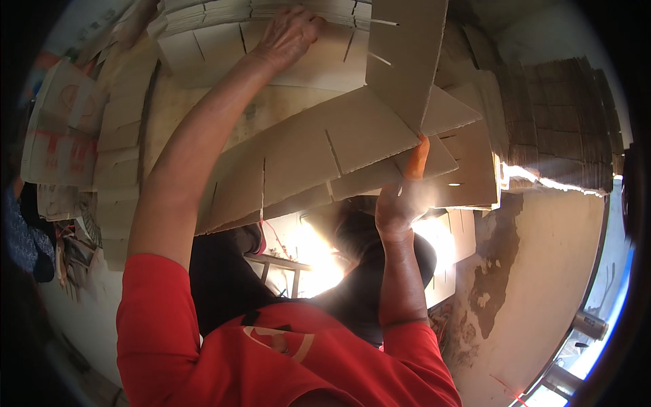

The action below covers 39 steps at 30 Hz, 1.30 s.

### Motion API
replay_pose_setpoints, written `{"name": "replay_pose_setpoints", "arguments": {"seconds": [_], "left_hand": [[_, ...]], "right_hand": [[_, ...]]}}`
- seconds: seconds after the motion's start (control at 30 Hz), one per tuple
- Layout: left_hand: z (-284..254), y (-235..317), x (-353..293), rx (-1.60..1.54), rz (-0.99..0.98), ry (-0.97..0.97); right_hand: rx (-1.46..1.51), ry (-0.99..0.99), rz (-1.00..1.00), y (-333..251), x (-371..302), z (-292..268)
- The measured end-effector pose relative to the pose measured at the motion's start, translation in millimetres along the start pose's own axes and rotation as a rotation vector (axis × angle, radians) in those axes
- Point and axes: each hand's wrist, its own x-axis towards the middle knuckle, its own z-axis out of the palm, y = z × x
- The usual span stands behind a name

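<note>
My right hand (pixel 401 207), with an orange cover (pixel 418 157) on a digit, grips brown slotted cardboard strips (pixel 298 159) by their near edge. The strips lie slantwise across the middle, overlapping, and another cardboard piece (pixel 405 57) stands upright at their right end. Glare blurs that hand, and most of its fingers are hidden. Farther off, my left hand (pixel 288 39) is bent closed at the edges of a stack of slotted cardboard (pixel 210 15). Its fingertips are turned away, so what they pinch cannot be made out.
A pale brown work surface (pixel 183 115) lies under the cardboard. More stacked cardboard stands at the left (pixel 122 146) and far right (pixel 559 122). A stained wall or panel (pixel 542 251) rises at the right. Strong light shines between my legs, above a metal frame (pixel 285 263).
</note>
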Motion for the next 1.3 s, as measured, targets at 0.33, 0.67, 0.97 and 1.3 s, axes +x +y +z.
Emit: {"name": "replay_pose_setpoints", "arguments": {"seconds": [0.33,0.67,0.97,1.3], "left_hand": [[-36.4,39.1,-0.4,-0.165,0.058,-0.069],[-50.1,58.4,3.7,-0.212,0.068,-0.021],[-78.6,87.4,8.3,-0.446,0.12,0.022],[-132.4,73.6,32.4,-0.842,-0.398,-0.341]], "right_hand": [[0.026,0.034,-0.06,-4.6,-5.4,-5.2],[0.021,-0.003,-0.039,-2.9,-15.7,-17.1],[0.028,-0.137,0.083,-5.2,-16.8,-18.0],[-0.032,0.007,0.023,5.0,-17.4,-11.3]]}}
